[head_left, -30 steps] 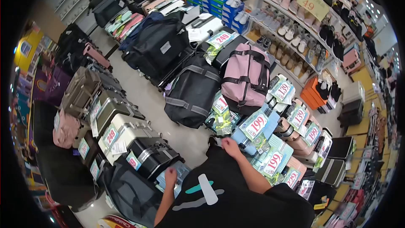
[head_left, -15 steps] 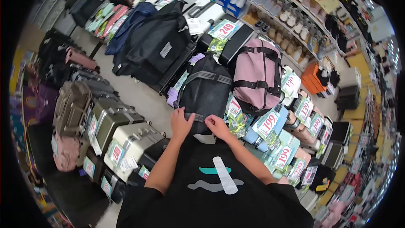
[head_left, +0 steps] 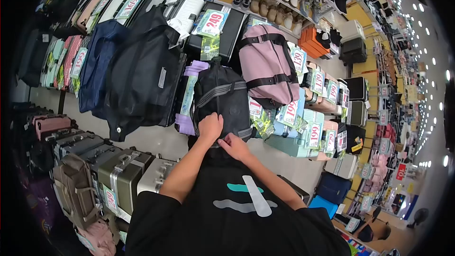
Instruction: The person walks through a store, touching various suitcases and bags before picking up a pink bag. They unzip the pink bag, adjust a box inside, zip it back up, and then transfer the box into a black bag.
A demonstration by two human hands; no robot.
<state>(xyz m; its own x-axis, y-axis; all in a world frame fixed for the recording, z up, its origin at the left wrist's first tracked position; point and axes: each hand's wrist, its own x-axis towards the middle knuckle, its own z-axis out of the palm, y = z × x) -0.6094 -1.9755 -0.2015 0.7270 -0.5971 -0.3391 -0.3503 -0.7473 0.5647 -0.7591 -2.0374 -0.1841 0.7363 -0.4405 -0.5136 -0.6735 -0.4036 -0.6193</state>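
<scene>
A black duffel bag (head_left: 232,106) with grey striped straps lies on top of upright suitcases, directly before me. My left hand (head_left: 210,127) rests on the bag's near part with its fingers curled; what lies under them is hidden. To its right, my right hand (head_left: 233,146) touches the bag's near end, fingers bent together, and anything pinched there is too small to make out. Beside the bag on the right sits a pink duffel bag (head_left: 269,66) with black straps. A lilac suitcase (head_left: 184,122) shows at its left.
A large black bag (head_left: 142,71) and a navy bag (head_left: 97,66) hang over cases at the left. Price-tagged suitcases (head_left: 289,137) stand at the right. Shoe shelves (head_left: 279,4) are behind. An olive suitcase (head_left: 124,173) stands at the lower left, across the floor (head_left: 161,143).
The view has turned to the right. My left hand has moved from the bag's near left edge farther onto its top and curled. My right hand has stayed by the near end.
</scene>
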